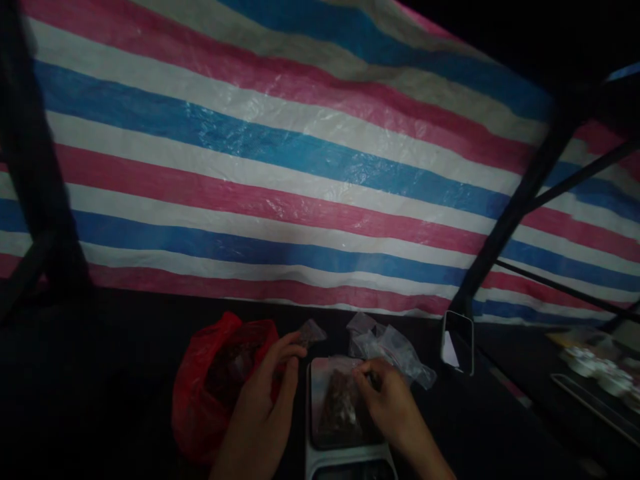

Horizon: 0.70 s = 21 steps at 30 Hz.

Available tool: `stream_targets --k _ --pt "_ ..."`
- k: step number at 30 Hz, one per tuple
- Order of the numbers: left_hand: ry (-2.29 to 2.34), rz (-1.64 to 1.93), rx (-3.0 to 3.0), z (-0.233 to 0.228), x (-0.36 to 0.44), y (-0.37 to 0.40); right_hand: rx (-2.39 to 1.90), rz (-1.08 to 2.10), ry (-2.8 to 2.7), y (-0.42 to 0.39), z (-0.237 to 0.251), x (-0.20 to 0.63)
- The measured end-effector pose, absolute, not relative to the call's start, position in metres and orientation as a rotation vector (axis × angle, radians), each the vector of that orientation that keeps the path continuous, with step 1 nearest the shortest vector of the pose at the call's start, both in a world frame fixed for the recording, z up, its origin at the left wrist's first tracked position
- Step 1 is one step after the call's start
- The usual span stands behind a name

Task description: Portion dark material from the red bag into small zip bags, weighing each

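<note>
A small clear plastic bag of brown bits (340,403) lies on the dark plate of a white weighing scale (314,460). My right hand (393,407) is closed in a pinch at the upper right corner of this bag. To its left my left hand (265,400) is open, fingers stretched forward and thumb apart. Its fingertips are beside another small clear bag (313,332); whether they touch it I cannot tell. Partly behind my left hand stands a red plastic bag (187,400), its mouth open on dark brown contents. The scale's display is too dark to read.
Several clear plastic bags (390,343) lie in a heap behind the scale. A phone (457,343) leans against a dark post (500,230) at the right. White items (595,370) sit at the far right. A striped tarp (275,200) hangs behind the dark table.
</note>
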<state>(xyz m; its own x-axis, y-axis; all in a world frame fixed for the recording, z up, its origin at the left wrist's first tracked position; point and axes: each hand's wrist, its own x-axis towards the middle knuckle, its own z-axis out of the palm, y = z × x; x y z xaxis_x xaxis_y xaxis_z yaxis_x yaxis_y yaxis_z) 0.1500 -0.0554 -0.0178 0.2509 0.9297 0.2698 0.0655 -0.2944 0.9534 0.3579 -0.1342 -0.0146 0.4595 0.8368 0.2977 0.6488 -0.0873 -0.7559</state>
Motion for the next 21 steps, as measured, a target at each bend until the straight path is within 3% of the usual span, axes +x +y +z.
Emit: stream_targets --k 7,21 --pt "1.0 1.144 1.687 -0.016 0.158 -0.055 -1.831 0.086 -1.089 -0.135 -0.023 0.379" --pt "0.946 1.287 1.857 -0.02 0.16 -0.047 -1.801 0.069 -0.976 -0.136 -0.026 0.391"
